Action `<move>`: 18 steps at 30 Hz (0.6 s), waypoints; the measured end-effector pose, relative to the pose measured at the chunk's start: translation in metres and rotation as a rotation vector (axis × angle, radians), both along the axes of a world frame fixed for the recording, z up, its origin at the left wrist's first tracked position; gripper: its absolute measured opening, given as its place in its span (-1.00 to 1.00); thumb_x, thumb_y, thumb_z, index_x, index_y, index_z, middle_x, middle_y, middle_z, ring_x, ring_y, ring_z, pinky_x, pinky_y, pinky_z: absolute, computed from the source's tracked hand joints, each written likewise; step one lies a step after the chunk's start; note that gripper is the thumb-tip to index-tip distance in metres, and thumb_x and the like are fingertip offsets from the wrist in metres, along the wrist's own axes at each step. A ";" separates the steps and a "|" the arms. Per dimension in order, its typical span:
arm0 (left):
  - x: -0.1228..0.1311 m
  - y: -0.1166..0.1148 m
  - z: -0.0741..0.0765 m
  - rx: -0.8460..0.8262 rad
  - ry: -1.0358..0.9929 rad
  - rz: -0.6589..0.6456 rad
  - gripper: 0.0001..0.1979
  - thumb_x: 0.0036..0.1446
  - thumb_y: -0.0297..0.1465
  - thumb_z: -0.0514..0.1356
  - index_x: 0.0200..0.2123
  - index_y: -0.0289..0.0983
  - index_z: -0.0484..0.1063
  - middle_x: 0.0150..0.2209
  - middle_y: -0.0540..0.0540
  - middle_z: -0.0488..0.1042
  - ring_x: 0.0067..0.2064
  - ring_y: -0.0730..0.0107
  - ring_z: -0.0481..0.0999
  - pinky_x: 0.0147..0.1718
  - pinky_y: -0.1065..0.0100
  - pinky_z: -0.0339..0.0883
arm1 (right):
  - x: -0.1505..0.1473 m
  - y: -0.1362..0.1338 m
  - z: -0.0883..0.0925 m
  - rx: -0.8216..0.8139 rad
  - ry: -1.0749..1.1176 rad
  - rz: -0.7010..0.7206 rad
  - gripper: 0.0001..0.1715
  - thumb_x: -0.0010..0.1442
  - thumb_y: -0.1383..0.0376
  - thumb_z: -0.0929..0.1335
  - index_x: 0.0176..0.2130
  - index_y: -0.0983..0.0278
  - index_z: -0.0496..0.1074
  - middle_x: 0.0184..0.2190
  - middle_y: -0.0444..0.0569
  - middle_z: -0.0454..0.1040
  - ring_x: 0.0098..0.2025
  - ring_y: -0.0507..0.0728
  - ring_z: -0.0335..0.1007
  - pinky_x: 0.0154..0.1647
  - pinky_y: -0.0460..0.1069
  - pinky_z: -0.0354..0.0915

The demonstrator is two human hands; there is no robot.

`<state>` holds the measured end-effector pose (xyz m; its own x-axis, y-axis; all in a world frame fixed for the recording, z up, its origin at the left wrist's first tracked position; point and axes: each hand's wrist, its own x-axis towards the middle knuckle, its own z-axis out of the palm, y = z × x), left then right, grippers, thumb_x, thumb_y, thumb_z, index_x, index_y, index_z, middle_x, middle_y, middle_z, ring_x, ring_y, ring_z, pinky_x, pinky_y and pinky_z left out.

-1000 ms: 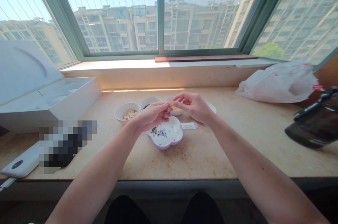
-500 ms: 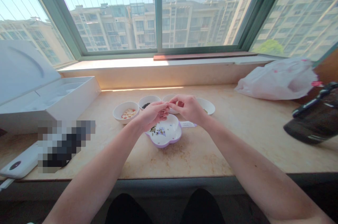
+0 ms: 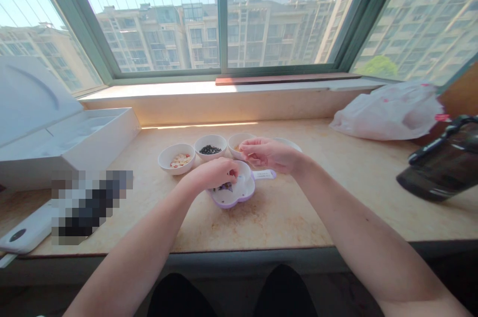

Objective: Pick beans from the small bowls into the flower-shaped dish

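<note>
White lobed dish with lilac rim (image 3: 233,205) sits mid-frame on the tan stone tabletop (image 3: 261,222), small dark seeds (image 3: 225,187) inside, partly hidden. My left hand (image 3: 212,175) is curled over it, fingertips down at the seeds; can't tell if it's pinching anything. Right hand (image 3: 269,154) is half closed, fingers bunched just beside the round white bowl (image 3: 232,143) of yellowish bits; can't tell if it's holding anything. Risk: a loose pinch or a knock on the dish's flat white handle (image 3: 264,174) would scatter seeds over the stone.
</note>
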<state>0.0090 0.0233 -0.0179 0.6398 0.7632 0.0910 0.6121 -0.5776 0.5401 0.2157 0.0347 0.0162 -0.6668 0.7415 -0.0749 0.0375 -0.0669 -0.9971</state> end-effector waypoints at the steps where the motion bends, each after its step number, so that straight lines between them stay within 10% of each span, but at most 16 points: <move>1: 0.000 0.000 -0.001 -0.007 0.013 0.000 -0.93 0.04 -0.50 0.27 -0.48 -0.27 0.51 -0.53 -0.03 0.42 -0.47 0.37 0.34 -0.37 0.32 0.17 | 0.000 -0.001 0.001 -0.014 0.009 0.013 -0.61 0.07 0.07 0.53 -0.43 0.31 0.43 -0.50 -0.18 0.29 -0.52 -0.06 -0.03 -0.55 -0.10 -0.10; 18: 0.011 -0.002 -0.001 -0.061 -0.013 -0.061 -0.88 -0.02 -0.52 0.28 -0.54 -0.23 0.46 -0.47 -0.06 0.46 -0.37 0.27 0.40 -0.27 0.29 0.21 | 0.001 -0.004 0.005 -0.100 0.068 0.075 -0.63 0.06 0.10 0.53 -0.40 0.30 0.41 -0.53 -0.21 0.29 -0.56 -0.08 -0.03 -0.58 -0.11 -0.14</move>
<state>0.0199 0.0210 -0.0192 0.6842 0.7273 0.0542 0.5698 -0.5795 0.5827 0.2165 0.0310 0.0216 -0.7260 0.6805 -0.0990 -0.0208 -0.1657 -0.9860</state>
